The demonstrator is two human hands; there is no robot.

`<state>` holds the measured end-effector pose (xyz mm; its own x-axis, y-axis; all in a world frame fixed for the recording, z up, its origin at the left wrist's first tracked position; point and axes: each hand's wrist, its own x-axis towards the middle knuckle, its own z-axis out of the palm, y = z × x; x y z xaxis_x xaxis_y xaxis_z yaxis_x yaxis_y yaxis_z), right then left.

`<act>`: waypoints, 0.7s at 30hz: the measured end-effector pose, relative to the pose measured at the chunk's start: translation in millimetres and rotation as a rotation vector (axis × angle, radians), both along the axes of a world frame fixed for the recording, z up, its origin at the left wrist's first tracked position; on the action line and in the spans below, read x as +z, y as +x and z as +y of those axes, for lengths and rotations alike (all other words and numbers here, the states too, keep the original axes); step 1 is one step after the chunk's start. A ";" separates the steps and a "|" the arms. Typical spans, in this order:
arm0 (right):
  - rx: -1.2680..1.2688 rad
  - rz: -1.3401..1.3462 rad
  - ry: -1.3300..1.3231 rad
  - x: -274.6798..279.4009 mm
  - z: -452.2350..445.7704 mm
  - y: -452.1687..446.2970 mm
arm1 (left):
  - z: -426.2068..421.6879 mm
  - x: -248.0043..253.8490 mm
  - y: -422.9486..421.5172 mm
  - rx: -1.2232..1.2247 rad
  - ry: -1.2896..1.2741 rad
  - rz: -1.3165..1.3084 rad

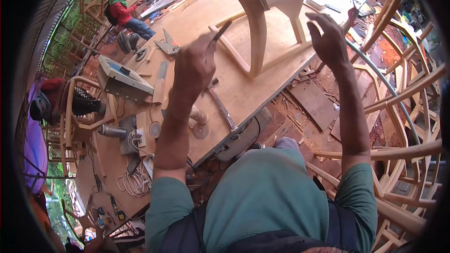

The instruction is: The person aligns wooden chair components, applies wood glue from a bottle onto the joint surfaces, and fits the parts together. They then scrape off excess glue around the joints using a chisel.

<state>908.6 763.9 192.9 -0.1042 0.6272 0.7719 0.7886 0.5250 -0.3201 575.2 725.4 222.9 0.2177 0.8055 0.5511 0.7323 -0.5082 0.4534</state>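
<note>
A dark, slim stick-like tool (pixel 222 30) points up out of my left hand (pixel 196 65), whose fingers are closed round it above the workbench. My right hand (pixel 328 40) is raised near the bench's right edge, fingers apart and curved, with nothing seen in it. Between and beyond my hands, a curved wooden chair frame (pixel 258 33) rests on the bench (pixel 220 107). Below my left hand lie a hammer (pixel 220 105) and a turned wooden piece (pixel 199 115).
Left on the bench are a machine with a pale top (pixel 125 76), a metal cylinder (pixel 112 131) and coiled cable (pixel 136 182). Wooden frames (pixel 403 152) crowd the right side. A person in red (pixel 124 11) works at the back left; another person (pixel 51 100) is at far left.
</note>
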 end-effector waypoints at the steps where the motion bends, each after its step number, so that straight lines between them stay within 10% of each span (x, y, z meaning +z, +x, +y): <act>1: -0.003 -0.014 0.037 0.1 17.7 4.1 | 14.8 6.5 7.9 0.007 0.035 0.049; 21: 0.086 -0.449 0.152 -14.4 220.5 -3.4 | 88.8 34.7 111.0 0.400 0.049 0.479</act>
